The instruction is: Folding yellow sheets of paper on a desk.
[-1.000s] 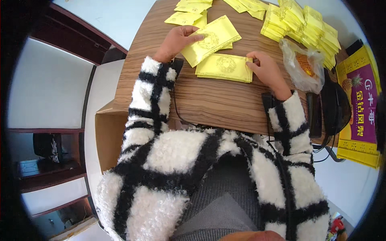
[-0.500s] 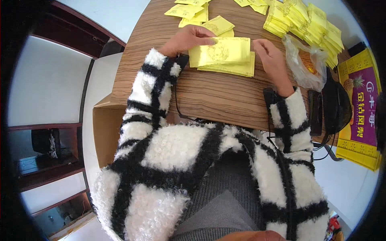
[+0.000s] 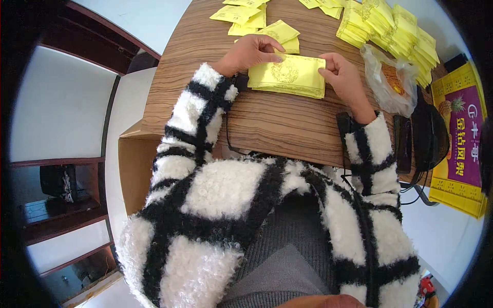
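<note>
Between my hands a small stack of flat yellow printed packets point(image 3: 286, 77) lies near the table's front edge, its layers nearly in line. At its upper left corner my left hand point(image 3: 255, 51) is closed, thumb on the top packet and fingers behind. My right hand point(image 3: 343, 76) pinches the stack's right edge between thumb and curled fingers. Just beyond the left hand, several loose yellow packets point(image 3: 280, 32) overlap, partly hidden by that hand.
More yellow packets point(image 3: 246, 13) are scattered at the far left of the wooden table point(image 3: 277, 126). Tall piles of them point(image 3: 393, 31) stand at the far right. Beside my right hand are a clear plastic bag with orange rubber bands point(image 3: 393, 82) and a yellow-purple printed box point(image 3: 462, 138).
My left hand has moved slightly right with the top packet, which now sits nearly square on the stack. My right hand has closed from beside the stack onto its right edge.
</note>
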Demonstrator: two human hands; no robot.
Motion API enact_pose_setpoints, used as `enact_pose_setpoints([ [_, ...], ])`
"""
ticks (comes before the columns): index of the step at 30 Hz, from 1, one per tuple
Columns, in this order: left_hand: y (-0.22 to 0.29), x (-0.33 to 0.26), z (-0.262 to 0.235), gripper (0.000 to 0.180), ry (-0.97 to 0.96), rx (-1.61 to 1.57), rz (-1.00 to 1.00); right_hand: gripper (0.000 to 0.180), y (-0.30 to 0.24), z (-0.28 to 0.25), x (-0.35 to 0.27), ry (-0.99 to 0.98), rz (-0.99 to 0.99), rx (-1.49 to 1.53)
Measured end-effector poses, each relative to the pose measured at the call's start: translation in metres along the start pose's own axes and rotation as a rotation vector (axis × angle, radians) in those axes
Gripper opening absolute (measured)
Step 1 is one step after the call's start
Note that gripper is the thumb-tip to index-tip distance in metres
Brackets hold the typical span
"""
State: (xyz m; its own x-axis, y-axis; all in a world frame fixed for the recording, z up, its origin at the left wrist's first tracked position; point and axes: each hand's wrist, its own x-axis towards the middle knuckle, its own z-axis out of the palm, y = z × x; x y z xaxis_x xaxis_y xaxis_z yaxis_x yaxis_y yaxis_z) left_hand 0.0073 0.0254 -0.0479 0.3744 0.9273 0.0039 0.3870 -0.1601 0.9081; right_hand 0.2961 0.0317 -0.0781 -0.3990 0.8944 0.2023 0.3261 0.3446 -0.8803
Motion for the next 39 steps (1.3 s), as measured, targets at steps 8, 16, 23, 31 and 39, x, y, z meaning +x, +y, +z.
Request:
enact_pose_setpoints([
  [8,-0.005,-0.002,-0.017,0.02,0.183,0.014,0.033,0.036,-0.002,-0.003,-0.003,-0.012,0.01,-0.11],
  [16,-0.018,-0.015,-0.061,0.033,0.469,0.345,-0.063,0.036,-0.015,-0.004,-0.004,0.0,0.042,-0.186],
  [23,-0.012,-0.018,-0.051,0.054,0.376,0.624,-0.066,0.036,-0.027,-0.005,-0.007,0.015,0.072,-0.196],
  [31,-0.006,-0.014,-0.058,0.057,0.286,0.548,-0.17,0.036,-0.029,-0.006,-0.005,0.028,0.069,-0.198],
  [39,-0.011,-0.012,-0.063,0.036,0.393,0.252,-0.087,0.033,-0.032,-0.009,-0.004,0.021,0.07,-0.221],
])
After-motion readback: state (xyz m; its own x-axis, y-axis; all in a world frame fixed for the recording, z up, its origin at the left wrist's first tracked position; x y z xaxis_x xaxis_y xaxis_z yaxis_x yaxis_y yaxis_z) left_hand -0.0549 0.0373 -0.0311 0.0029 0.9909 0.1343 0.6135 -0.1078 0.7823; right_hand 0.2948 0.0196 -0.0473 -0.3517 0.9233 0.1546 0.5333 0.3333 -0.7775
